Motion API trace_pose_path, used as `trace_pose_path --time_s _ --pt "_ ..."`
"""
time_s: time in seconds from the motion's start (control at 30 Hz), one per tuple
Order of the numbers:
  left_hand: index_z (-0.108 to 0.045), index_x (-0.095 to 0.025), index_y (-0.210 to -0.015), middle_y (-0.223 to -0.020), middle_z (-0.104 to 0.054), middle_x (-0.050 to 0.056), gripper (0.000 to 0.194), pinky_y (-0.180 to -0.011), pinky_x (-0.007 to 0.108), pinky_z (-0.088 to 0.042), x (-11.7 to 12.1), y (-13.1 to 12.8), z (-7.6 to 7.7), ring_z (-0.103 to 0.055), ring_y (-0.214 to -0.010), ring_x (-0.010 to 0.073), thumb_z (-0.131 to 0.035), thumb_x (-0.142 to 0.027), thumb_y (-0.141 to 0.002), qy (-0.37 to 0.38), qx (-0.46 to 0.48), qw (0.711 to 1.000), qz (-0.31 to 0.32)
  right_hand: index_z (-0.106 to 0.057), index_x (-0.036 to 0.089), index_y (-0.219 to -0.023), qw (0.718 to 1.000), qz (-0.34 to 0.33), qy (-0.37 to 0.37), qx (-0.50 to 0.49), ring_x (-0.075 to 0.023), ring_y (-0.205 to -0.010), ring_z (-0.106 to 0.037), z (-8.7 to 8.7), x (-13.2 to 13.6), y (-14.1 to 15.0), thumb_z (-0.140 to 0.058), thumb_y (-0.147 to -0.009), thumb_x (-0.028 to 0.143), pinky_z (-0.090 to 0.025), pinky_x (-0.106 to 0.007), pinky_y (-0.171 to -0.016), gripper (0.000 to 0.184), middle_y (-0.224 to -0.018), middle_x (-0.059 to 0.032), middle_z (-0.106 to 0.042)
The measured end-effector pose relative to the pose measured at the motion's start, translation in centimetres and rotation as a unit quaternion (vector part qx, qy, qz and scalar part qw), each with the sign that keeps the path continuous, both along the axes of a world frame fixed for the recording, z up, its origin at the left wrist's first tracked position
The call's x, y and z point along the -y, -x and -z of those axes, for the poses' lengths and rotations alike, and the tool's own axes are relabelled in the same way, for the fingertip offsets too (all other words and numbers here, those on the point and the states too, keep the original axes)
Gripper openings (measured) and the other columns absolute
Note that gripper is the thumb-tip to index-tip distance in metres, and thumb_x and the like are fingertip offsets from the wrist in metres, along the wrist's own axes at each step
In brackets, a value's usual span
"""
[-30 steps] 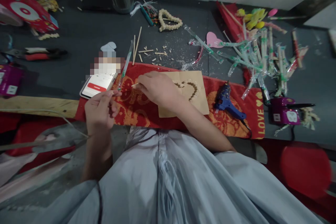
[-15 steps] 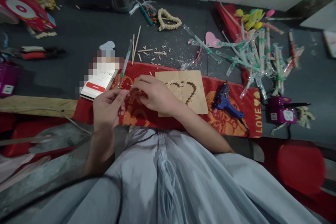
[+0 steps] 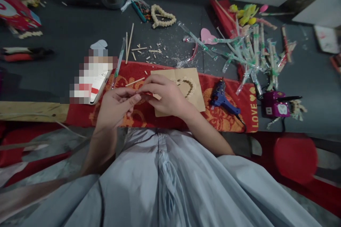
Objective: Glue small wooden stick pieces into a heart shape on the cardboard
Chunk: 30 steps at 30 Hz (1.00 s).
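Observation:
My left hand (image 3: 117, 107) is closed in a pinch above the red towel (image 3: 174, 122). Its fingertips meet those of my right hand (image 3: 167, 95), also pinched; whatever is between them is too small or hidden to make out. Partly under my right hand lies a tan cardboard sheet (image 3: 197, 103) bearing a heart outline (image 3: 190, 86) of small brown pieces, its left part covered by the hand. A thin wooden stick (image 3: 135, 82) rests on the towel just beyond my fingertips. Right of the cardboard lies a blue glue gun (image 3: 223, 100).
A phone (image 3: 99, 87) lies left of my hands. Farther back are cut stick pieces (image 3: 153, 51), a heart-shaped stick frame (image 3: 165, 23) and a pink paper heart (image 3: 207, 37). Wrapped sticks (image 3: 255, 55) pile up at right, near a purple box (image 3: 275, 104). Pliers (image 3: 20, 55) lie far left.
My right hand's fingertips have come together with my left hand's. A stick now shows on the towel beyond them. The whole view has shifted slightly, so the table things appear farther left.

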<state>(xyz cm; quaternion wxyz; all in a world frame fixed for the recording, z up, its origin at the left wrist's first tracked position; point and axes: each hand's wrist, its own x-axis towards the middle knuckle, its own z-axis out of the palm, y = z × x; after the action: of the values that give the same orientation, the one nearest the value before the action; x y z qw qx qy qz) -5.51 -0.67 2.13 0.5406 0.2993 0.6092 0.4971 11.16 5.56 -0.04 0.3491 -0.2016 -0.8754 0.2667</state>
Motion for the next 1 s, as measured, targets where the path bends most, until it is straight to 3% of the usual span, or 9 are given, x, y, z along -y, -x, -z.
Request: trace_pose_path --time_s 0.17,0.3,0.53,0.67,0.8,0.87,1.0 --pt "-0.069 -0.016 -0.068 -0.036 -0.047 -0.006 0.040 -0.028 0.017 -0.024 0.0 -1.1 0.0 -0.037 -0.030 0.0059 -0.092 -0.045 -0.055 -0.017 0.028 0.999 0.041 -0.068 0.015 -0.104 0.998 0.028 0.026 -0.044 -0.0138 -0.090 -0.063 0.2 0.2 -1.3 -0.049 -0.103 0.030 -0.053 -0.027 -0.082 0.024 -0.096 -0.0063 -0.066" --pt "-0.069 -0.017 -0.066 -0.041 -0.049 -0.006 0.030 -0.029 0.018 -0.023 -0.2 -2.1 0.1 -0.039 -0.032 0.0062 -0.090 -0.035 -0.055 -0.023 0.021 0.999 0.033 -0.068 0.015 -0.104 0.997 0.052 0.032 -0.036 -0.0144 -0.090 -0.064 0.1 0.5 -2.2 -0.051 -0.102 0.035 -0.054 -0.028 -0.082 0.027 -0.096 -0.0073 -0.067" --pt "-0.068 -0.016 -0.064 -0.047 -0.053 -0.003 0.026 -0.032 0.019 -0.023 -1.1 -3.7 0.3 -0.040 -0.035 0.0066 -0.087 -0.032 -0.056 -0.007 0.017 0.999 0.035 -0.073 0.021 -0.105 0.993 0.111 0.026 -0.008 -0.0154 -0.091 -0.066 0.1 1.1 -3.5 -0.051 -0.102 0.035 -0.055 -0.030 -0.082 0.027 -0.096 -0.0069 -0.070" --pt "-0.068 -0.016 -0.064 -0.049 -0.058 -0.001 0.024 -0.033 0.019 -0.024 -1.7 -4.9 0.5 -0.040 -0.035 0.0060 -0.086 -0.030 -0.056 -0.012 0.013 0.998 0.052 -0.074 0.020 -0.100 0.986 0.168 -0.017 0.003 -0.0168 -0.090 -0.067 -0.8 1.4 -6.6 -0.054 -0.100 0.032 -0.054 -0.031 -0.081 0.023 -0.095 -0.0075 -0.071" --pt "-0.068 -0.017 -0.065 -0.064 -0.072 0.005 0.027 -0.033 0.019 -0.025 -2.1 -5.9 0.6 -0.040 -0.036 0.0044 -0.085 -0.033 -0.052 -0.009 0.014 0.998 0.068 -0.071 0.021 -0.085 0.938 0.331 0.020 0.097 -0.0201 -0.084 -0.065 -1.7 2.1 -13.0 -0.058 -0.095 0.031 -0.053 -0.034 -0.079 0.019 -0.086 -0.0071 -0.069" --pt "-0.068 -0.016 -0.065 -0.065 -0.073 0.005 0.028 -0.033 0.018 -0.026 -2.3 -6.3 0.5 -0.040 -0.035 0.0041 -0.085 -0.033 -0.051 0.002 0.015 0.997 0.078 -0.071 0.021 -0.092 0.895 0.406 0.046 0.180 -0.0237 -0.089 -0.065 -1.5 2.8 -16.4 -0.060 -0.091 0.028 -0.054 -0.038 -0.084 0.013 -0.093 -0.0092 -0.069" --pt "-0.067 -0.016 -0.065 -0.066 -0.073 0.005 0.029 -0.033 0.017 -0.027 -2.7 -7.1 0.4 -0.040 -0.035 0.0034 -0.085 -0.032 -0.050 0.013 0.016 0.995 0.097 -0.070 0.018 -0.115 0.834 0.450 0.063 0.313 -0.0324 -0.103 -0.061 -0.1 4.0 -20.5 -0.066 -0.087 0.036 -0.051 -0.050 -0.096 0.034 -0.106 -0.0148 -0.065"
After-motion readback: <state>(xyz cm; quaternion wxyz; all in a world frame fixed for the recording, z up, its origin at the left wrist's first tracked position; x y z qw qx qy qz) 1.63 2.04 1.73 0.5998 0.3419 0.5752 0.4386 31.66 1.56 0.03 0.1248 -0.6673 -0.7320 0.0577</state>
